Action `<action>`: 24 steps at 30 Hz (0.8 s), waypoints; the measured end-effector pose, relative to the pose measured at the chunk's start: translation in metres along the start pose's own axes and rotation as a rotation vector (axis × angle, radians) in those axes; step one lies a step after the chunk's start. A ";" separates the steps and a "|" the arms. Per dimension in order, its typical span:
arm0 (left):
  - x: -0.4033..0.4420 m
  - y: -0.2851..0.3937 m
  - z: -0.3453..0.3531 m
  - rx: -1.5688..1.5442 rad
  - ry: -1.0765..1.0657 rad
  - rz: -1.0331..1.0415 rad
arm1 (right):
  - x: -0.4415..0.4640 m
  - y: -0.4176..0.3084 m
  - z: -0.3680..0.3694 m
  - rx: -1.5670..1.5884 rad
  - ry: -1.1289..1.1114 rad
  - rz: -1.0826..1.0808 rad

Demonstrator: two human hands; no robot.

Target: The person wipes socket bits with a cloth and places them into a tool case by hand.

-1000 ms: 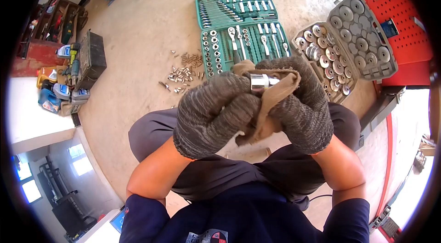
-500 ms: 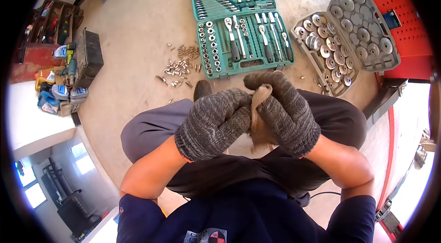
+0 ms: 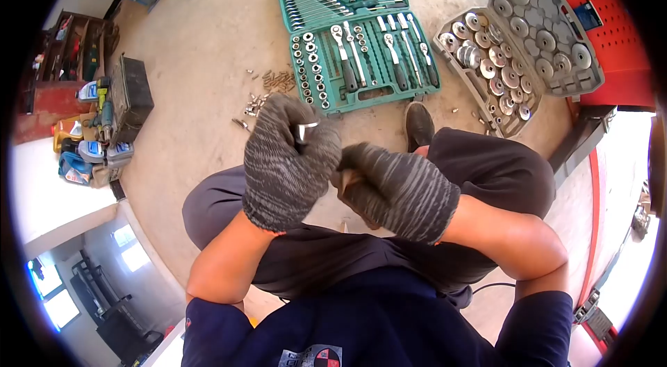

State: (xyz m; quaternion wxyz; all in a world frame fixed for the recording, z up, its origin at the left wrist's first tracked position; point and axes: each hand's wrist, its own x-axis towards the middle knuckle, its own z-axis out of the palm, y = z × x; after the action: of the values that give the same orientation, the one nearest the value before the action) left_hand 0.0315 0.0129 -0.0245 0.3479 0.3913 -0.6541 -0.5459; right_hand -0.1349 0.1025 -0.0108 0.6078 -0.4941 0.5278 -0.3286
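Your left hand (image 3: 286,169) curls around a shiny metal piece (image 3: 306,131), which should keep it steady, before the green tool case (image 3: 410,93). Just beside, your closed right hand (image 3: 401,191) seems to grip a brown cloth (image 3: 349,180), mostly hidden.

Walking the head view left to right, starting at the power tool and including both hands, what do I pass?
Power tool → dark box → left hand holding a shiny metal piece → right hand with a brown cloth → grey case of round metal discs → red pegboard.
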 end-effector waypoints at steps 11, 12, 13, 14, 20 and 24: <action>0.008 -0.019 0.017 0.382 -0.355 0.469 | 0.003 -0.010 -0.025 -0.310 0.244 -0.190; 0.012 -0.012 0.021 0.036 -0.468 0.066 | 0.004 -0.014 -0.025 -0.312 0.251 -0.198; 0.017 0.000 0.027 -0.304 -0.420 -0.346 | 0.008 -0.016 -0.029 -0.403 0.255 -0.140; 0.031 0.012 0.025 -0.301 -0.425 -0.336 | 0.014 -0.016 -0.035 -0.492 0.255 -0.075; 0.146 0.041 0.035 0.417 -0.512 0.087 | 0.098 -0.035 -0.136 -0.858 0.343 -0.556; 0.232 0.009 0.051 0.206 -0.301 -0.147 | 0.191 -0.014 -0.190 -0.773 0.550 -0.291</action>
State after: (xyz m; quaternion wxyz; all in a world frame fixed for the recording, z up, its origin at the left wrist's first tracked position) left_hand -0.1201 -0.1708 -0.0176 0.1636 0.3855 -0.7209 -0.5522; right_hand -0.2732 -0.1259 -0.0490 0.1662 -0.6468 0.6773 -0.3087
